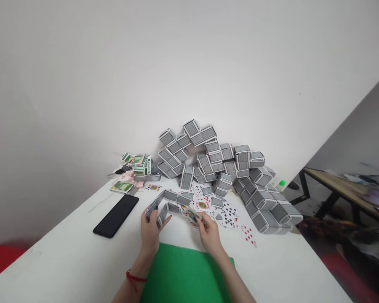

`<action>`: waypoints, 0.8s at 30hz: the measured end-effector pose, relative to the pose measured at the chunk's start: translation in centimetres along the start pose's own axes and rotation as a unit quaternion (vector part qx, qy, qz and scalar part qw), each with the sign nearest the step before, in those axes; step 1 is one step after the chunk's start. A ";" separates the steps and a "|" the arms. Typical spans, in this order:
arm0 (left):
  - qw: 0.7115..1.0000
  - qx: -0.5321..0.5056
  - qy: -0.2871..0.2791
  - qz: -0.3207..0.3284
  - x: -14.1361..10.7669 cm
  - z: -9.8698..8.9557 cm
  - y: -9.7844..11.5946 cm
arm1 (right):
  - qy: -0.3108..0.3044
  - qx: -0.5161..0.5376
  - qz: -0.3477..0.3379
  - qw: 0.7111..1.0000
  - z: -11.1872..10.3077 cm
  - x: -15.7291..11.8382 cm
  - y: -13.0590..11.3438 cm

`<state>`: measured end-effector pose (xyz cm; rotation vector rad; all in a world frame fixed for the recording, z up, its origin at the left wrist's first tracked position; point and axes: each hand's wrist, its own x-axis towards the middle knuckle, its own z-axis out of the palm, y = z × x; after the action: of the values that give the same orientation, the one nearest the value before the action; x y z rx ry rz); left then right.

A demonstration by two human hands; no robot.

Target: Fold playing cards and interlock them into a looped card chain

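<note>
Head view: folded-card work, partly done

Done, by judgement: most of the visible cards. A large heap of joined card blocks stands at the back of the table, with a second stepped group at its right.

In hand: a bent folded-card strip in front of the heap. Left hand grips its near left end, thumb and fingers on either side. Right hand pinches 1 face card by the strip's right end; contact there cannot be told.

Left to do, apparently: loose flat cards beyond the right hand, plus 1 red diamond card lying nearer the stepped group. Count unclear, overlapping.

Around: black phone left of the strip; card boxes farther back; green sheet under the forearms. Obstruction: loose cards crowd the strip's far side; the phone limits space leftward.
</note>
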<state>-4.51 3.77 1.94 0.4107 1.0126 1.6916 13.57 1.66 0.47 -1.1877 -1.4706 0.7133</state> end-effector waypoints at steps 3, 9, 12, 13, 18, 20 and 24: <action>1.000 0.001 -0.003 0.001 0.0 -0.1 0.0 | 0.001 -0.023 0.001 1.000 0.2 -0.1 0.3; 1.000 0.001 0.000 0.001 -0.1 0.0 0.0 | 0.006 -0.036 -0.006 0.999 0.4 -0.3 0.3; 1.000 0.000 0.000 -0.001 -0.1 0.1 0.1 | 0.014 -0.025 -0.003 1.000 0.4 -0.3 0.2; 1.000 0.001 0.000 -0.003 -0.1 0.1 0.1 | 0.014 -0.023 0.001 1.000 0.4 -0.3 0.2; 1.000 -0.001 -0.002 -0.009 -0.2 0.1 0.2 | 0.036 0.046 0.031 0.998 0.5 -0.4 -0.6; 1.000 -0.002 0.001 -0.007 -0.2 0.1 0.2 | 0.019 0.101 0.043 0.994 0.4 -0.4 -0.9; 1.000 -0.006 -0.001 -0.010 -0.1 0.0 0.1 | -0.016 0.157 0.054 0.986 0.0 -0.2 -1.2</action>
<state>-4.55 3.68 2.08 0.3938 1.0008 1.6780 13.23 1.05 1.43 -1.0193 -1.2699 1.0027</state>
